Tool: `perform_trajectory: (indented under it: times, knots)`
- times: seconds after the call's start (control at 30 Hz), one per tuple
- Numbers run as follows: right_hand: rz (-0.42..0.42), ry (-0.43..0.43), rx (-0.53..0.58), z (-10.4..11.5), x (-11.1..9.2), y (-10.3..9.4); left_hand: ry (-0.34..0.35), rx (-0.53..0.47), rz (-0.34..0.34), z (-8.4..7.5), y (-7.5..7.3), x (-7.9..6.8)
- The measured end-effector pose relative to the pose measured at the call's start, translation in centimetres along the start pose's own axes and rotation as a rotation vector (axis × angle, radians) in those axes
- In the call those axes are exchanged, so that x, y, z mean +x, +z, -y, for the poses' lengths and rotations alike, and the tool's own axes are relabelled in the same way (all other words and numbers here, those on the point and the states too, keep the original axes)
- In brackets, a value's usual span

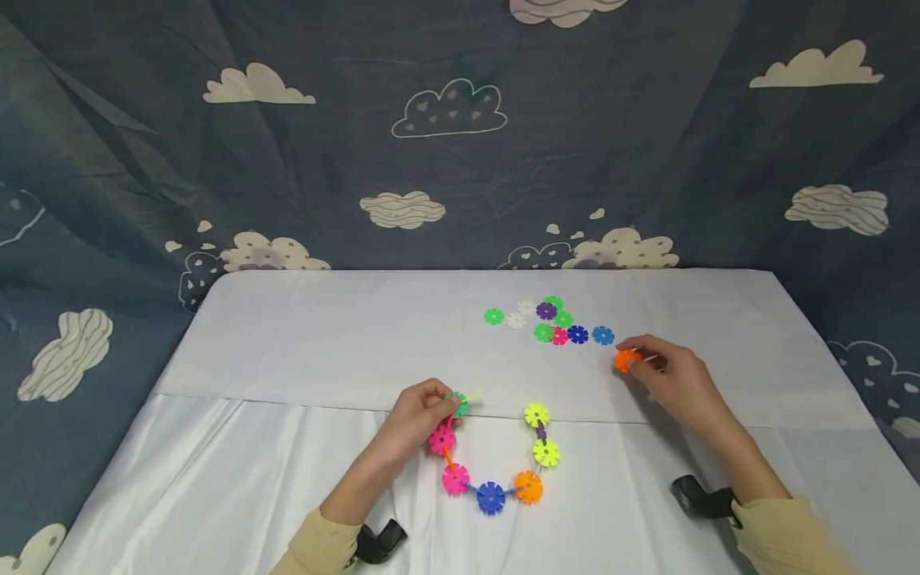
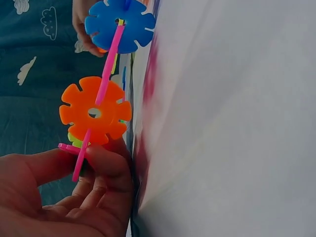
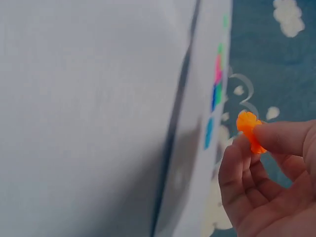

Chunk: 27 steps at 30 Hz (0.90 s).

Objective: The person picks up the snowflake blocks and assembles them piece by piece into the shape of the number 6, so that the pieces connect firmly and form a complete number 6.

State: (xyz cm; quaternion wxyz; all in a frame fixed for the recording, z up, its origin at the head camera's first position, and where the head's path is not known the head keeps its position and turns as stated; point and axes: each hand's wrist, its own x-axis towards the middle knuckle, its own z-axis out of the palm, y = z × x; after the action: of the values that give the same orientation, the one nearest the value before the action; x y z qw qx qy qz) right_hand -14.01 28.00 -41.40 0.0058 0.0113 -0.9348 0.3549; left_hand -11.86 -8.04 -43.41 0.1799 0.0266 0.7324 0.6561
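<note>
My left hand [image 1: 417,415] pinches one end of a curved chain of notched plastic interlocking discs, close to a green disc [image 1: 457,405] and a pink disc [image 1: 442,440]. From there the chain bends through a blue disc [image 1: 491,498] and an orange disc [image 1: 528,487] up to a yellow disc [image 1: 536,414] at its other end. Discs seen edge-on link the face-on ones. In the left wrist view, thumb and fingers press the chain below another orange disc [image 2: 95,109]. Farther right, my right hand [image 1: 679,387] holds a loose orange disc [image 3: 249,129] between thumb and fingertips, above the white cloth.
Loose discs lie at the back of the white-covered table [image 1: 323,335]: several green ones, white ones, a purple disc [image 1: 546,311], a pink one and blue ones, including a light blue disc [image 1: 603,335]. A dark cloud-print curtain [image 1: 460,176] hangs behind the table.
</note>
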Motion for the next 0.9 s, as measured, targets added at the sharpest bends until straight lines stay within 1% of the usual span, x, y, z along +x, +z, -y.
perform_trajectory:
  times: [0.2, 0.3, 0.43, 0.63, 0.83, 0.9]
  knots:
    - [-0.046, -0.031, 0.083, 3.1, -2.2, 0.9, -0.009, -0.021, 0.023, -0.1, 0.3, -0.1]
    - [-0.047, -0.038, 0.14, 4.5, -2.9, 1.7, -0.012, -0.03, 0.032, -0.2, 0.5, -0.1]
    - [-0.041, -0.027, 0.211, 6.0, -3.7, 2.9, 0.003, -0.034, 0.03, -0.5, 0.9, -0.3]
    - [-0.04, -0.029, 0.328, 7.3, -4.2, 4.1, 0.029, -0.03, 0.028, -0.8, 1.3, -0.5]
    - [-0.028, -0.07, 0.439, 8.4, -4.5, 5.0, 0.064, -0.029, 0.07, -1.2, 1.3, -0.8]
    - [-0.02, -0.082, 0.454, 8.8, -4.6, 5.3, 0.081, -0.023, 0.088, -1.4, 1.3, -0.9]
